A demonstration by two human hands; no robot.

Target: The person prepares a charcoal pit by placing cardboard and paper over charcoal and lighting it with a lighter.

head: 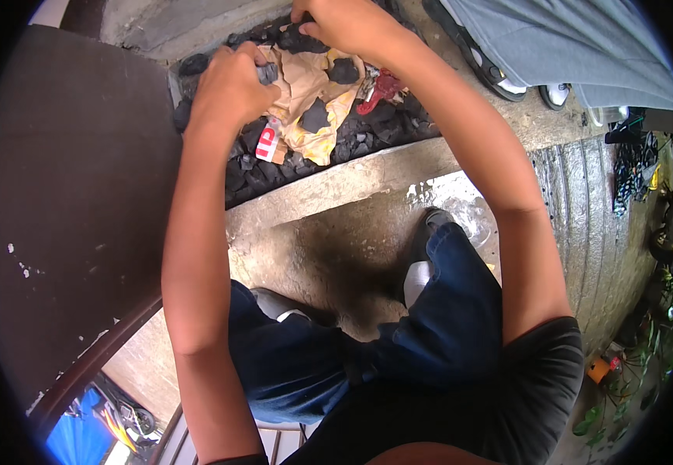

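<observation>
My left hand (229,87) grips a grey lump of charcoal (267,74) between thumb and fingers, over the left edge of crumpled brown paper (298,72). My right hand (330,26) reaches down at the far side of the charcoal bed, close to black charcoal lumps (301,42); whether it holds one is unclear, as the top edge crops its fingers. Two dark charcoal pieces lie on the yellow-patterned part of the paper, one nearer me (315,116) and one farther (343,71). A red-and-white printed scrap (267,142) pokes out at the paper's near left corner.
Loose charcoal (365,133) fills a trough behind a concrete curb (336,181). Crumpled red plastic (384,90) lies right of the paper. A dark brown panel (80,163) stands at left. Another person's shoe (502,84) is at upper right, beneath grey cloth (575,46).
</observation>
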